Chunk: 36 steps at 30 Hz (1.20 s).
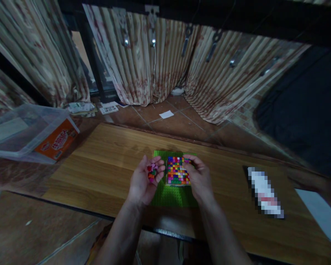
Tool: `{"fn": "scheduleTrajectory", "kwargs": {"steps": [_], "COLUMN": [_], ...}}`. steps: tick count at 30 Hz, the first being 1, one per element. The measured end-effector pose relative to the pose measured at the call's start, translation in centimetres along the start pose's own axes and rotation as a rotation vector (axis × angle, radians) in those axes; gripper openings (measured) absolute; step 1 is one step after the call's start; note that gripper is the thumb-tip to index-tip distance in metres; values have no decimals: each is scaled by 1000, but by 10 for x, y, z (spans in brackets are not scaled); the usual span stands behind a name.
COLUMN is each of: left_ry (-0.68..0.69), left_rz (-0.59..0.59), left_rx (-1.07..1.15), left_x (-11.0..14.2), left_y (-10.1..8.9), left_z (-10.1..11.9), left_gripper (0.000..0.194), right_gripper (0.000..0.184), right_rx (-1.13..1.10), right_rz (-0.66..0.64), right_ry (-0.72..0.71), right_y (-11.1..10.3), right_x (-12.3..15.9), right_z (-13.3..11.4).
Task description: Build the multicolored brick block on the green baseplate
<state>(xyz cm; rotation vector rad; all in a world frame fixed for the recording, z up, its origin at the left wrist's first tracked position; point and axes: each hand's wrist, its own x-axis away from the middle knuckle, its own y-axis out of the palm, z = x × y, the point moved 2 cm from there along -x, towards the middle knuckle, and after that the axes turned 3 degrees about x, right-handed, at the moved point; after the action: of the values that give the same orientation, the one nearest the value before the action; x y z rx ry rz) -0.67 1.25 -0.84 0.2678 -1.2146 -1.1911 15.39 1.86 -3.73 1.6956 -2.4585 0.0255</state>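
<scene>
A green studded baseplate lies on the wooden table. On it sits a square block of small multicoloured building bricks, laid in tight rows. My left hand is turned palm up beside the block's left side. Loose building bricks in pink, red, green and orange rest in its cupped palm. At the upper right corner of the block, my right hand pinches a small brick between thumb and fingers, touching the top row. Its fingers cover the block's right edge.
A clear plastic box with an orange label stands at the left. A dark-edged object, blurred out, lies on the table's right side, with a white sheet beyond. Papers lie on the tiled floor before striped curtains.
</scene>
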Motion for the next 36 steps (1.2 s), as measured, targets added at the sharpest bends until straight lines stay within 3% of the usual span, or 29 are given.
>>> {"fn": "scheduleTrajectory", "kwargs": {"steps": [5,10,16,22,26,33,36], "left_ry": [14,29,84,95,90,124,125], "left_rz": [-15,-49,-137,-124,-106,-98,-106], "left_rx": [6,-21,-114,-161,-204,-228,-238], "left_x": [-1,-3,-5,-3,0,2,0], "left_y": [1,-1,-6,-4,-3,-4,-5], "left_z": [-2,-6,-10,-11,-9,-8,-8], "left_gripper": [36,15,28,17,14,25,31], "right_gripper": [28,36,20,16,15,18,18], "right_rx": [-18,34,373,453,401,17,38], "right_rz": [-17,-34,125,68,144,328,329], "right_ry": [18,-21,-522,-653,-616,-270,-236], "right_y": [0,-3,-3,8,1,-19,-21], "right_x": [2,4,16,29,26,8,5], "right_z": [1,4,-14,-21,-20,-9,-6]}}
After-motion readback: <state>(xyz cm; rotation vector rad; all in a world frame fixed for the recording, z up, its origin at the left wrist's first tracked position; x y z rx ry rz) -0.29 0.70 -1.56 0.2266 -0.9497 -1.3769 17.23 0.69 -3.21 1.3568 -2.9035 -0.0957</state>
